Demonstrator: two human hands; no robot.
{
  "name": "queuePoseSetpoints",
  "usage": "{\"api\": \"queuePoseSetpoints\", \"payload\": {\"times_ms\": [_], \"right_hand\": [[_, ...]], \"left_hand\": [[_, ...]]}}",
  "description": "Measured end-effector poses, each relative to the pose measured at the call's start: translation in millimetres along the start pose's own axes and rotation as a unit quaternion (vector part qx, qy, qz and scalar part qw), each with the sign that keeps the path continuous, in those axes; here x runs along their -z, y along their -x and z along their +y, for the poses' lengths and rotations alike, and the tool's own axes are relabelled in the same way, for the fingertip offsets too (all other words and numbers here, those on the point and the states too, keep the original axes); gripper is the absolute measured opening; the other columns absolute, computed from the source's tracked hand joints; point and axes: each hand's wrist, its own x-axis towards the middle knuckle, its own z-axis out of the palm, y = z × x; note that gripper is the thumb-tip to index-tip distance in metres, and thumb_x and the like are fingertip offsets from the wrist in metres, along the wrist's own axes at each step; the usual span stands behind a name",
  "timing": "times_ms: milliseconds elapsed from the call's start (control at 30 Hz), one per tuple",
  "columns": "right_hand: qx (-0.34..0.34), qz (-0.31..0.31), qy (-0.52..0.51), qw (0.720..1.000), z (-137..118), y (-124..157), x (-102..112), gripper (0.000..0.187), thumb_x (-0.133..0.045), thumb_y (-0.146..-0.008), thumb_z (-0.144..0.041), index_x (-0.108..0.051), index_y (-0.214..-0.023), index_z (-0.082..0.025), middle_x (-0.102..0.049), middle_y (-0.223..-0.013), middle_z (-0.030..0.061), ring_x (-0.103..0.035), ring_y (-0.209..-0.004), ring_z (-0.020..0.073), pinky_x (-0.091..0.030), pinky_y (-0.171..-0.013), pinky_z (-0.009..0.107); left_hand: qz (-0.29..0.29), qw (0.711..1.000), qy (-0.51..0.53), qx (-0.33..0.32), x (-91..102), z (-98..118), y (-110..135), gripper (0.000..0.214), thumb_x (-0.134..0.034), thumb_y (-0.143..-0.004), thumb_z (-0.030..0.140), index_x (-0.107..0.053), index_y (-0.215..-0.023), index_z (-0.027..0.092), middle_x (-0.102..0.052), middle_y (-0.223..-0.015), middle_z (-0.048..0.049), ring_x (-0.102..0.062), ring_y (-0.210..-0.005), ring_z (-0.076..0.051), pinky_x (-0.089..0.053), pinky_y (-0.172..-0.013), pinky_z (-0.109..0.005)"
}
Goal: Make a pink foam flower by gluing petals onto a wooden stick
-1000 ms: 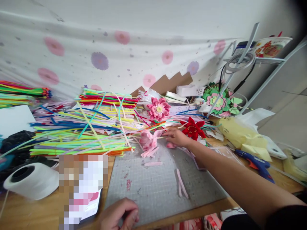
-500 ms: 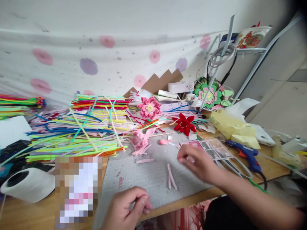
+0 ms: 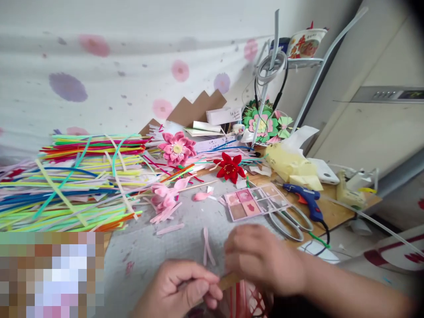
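Near the front edge of the grey cutting mat [image 3: 132, 251], my left hand [image 3: 185, 282] is closed, thumb and fingertips pinched together. Just to its right, my right hand [image 3: 261, 256] is curled and slightly blurred, its fingertips turned away from view. Whatever either hand may hold is too small or hidden to make out. Beyond them on the mat lie two crossed pale pink strips [image 3: 207, 247] and a single pink strip [image 3: 170, 229]. Further back are a pink petal piece [image 3: 202, 196] and a pale pink fuzzy flower [image 3: 165, 196].
Pipe cleaners [image 3: 76, 176] are heaped at the left. A pink flower [image 3: 178, 149] and red flower [image 3: 229, 168] stand behind the mat. To the right lie a powder palette [image 3: 243, 204], scissors [image 3: 288, 223] and a blue glue gun [image 3: 306, 198]. A metal rack [image 3: 304, 63] rises behind.
My right hand has come down from beside the palette to near my left hand, uncovering the palette and scissors. The view has swung right. My left hand stays pinched.
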Motion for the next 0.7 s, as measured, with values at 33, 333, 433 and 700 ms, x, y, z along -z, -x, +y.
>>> {"api": "queuePoseSetpoints", "payload": {"times_ms": [33, 333, 433, 700], "right_hand": [[-0.051, -0.018, 0.014, 0.998, 13.7, 5.8, 6.3, 0.016, -0.046, -0.089, -0.016, -0.061, -0.094, -0.015, -0.066, -0.091, 0.0078, -0.057, -0.083, 0.0176, -0.047, -0.075, 0.031], [-0.273, -0.234, 0.072, 0.931, 117.1, 33.3, 23.3, 0.104, -0.08, -0.052, -0.04, -0.033, -0.14, -0.014, -0.044, -0.136, 0.0201, -0.042, -0.124, 0.0358, -0.034, -0.101, 0.048], [-0.255, -0.231, 0.072, 0.936, 119.7, 30.4, 24.2, 0.092, -0.074, -0.057, -0.03, -0.035, -0.139, -0.018, -0.051, -0.13, 0.0155, -0.048, -0.117, 0.0325, -0.035, -0.099, 0.045], [-0.271, -0.241, 0.065, 0.929, 141.0, 32.4, 57.7, 0.083, -0.062, -0.06, -0.015, -0.035, -0.138, -0.024, -0.049, -0.133, 0.0094, -0.047, -0.118, 0.029, -0.036, -0.098, 0.04]], "left_hand": [[0.004, 0.997, -0.076, -0.012, 3.4, 6.6, -5.0, 0.022, -0.058, -0.08, 0.037, -0.07, -0.08, 0.019, -0.073, -0.074, -0.0048, -0.066, -0.068, -0.018, -0.049, -0.066, -0.028], [0.097, 0.817, -0.549, -0.148, 9.4, 30.9, -85.5, 0.024, -0.047, -0.081, 0.012, -0.068, -0.091, 0.02, -0.069, -0.097, -0.0069, -0.062, -0.092, -0.023, -0.044, -0.082, -0.036], [0.077, 0.81, -0.557, -0.167, 8.3, 20.6, -95.9, 0.025, -0.048, -0.078, 0.008, -0.068, -0.087, 0.02, -0.069, -0.098, -0.0076, -0.059, -0.098, -0.023, -0.042, -0.087, -0.036], [0.136, 0.833, -0.524, -0.119, 27.4, 1.7, -90.1, 0.023, -0.045, -0.084, 0.018, -0.067, -0.085, 0.022, -0.07, -0.081, -0.0023, -0.062, -0.077, -0.019, -0.039, -0.068, -0.029]]}}
